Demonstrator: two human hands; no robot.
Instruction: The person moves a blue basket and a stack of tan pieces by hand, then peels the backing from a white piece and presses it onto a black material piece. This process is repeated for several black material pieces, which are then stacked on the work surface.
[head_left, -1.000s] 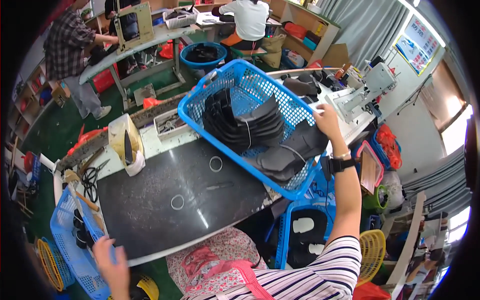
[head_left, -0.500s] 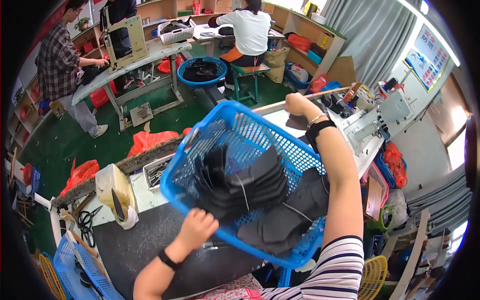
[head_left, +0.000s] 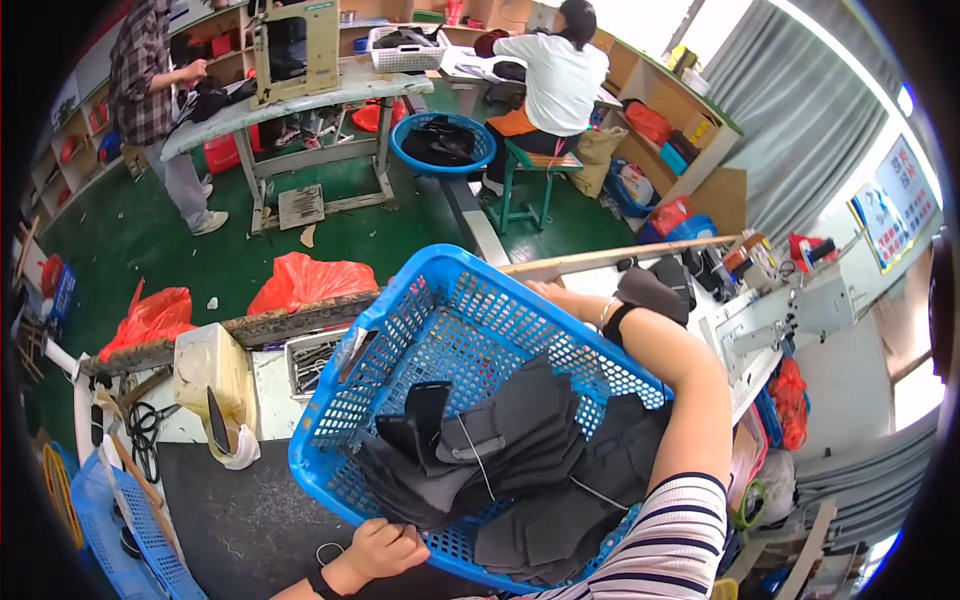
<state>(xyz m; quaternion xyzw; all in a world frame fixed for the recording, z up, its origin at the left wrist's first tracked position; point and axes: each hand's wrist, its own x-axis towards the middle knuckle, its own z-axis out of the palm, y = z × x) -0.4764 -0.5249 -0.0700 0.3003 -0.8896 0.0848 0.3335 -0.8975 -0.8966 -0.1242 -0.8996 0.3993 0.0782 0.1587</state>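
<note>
- Workbench (head_left: 268, 396): its raised far edge (head_left: 250, 328) could catch the blue basket (head_left: 440, 258) if that were pushed outward. The basket is over the black mat (head_left: 235, 500); whether its base touches cannot be told.
- Blue basket: the left hand (head_left: 385, 549) is curled tight on the near rim; the right hand (head_left: 560, 297) is at the far rim, partly hidden, so its grasp cannot be told. Uneven support could tip the load.
- Dark bundles (head_left: 510, 425) inside: a steep tilt could slide them against a wall, and a slack cord could let pieces fan out.
- Yellowish container (head_left: 208, 365): a leftward swing could knock it and dislodge the dark, blade-like piece (head_left: 217, 418).
- Tool tray (head_left: 290, 365): just beside the basket, it could be bumped.
- Thin loop (head_left: 318, 550): near the left wrist, it could get trapped underneath.
</note>
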